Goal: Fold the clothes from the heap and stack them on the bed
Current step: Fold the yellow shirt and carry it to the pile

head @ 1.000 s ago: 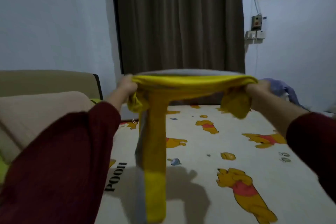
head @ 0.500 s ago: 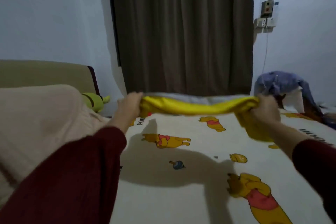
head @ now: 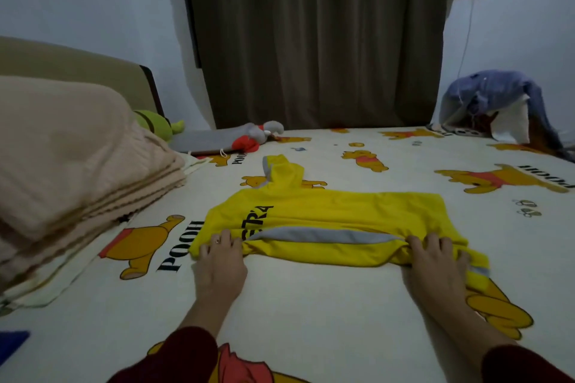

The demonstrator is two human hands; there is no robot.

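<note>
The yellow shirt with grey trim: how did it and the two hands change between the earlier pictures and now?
The yellow shirt with grey trim was held stretched in the air between both hands; it came down and now lies spread flat on the cartoon-bear bed sheet. The left hand and the right hand lowered with it and still keep its near edge, fingers on the cloth. The folded beige blanket and the brown curtain stayed.

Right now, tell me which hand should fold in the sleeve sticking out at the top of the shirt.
Probably left: the left hand holds the shirt nearest that sleeve; the right hand sits far across.
</note>
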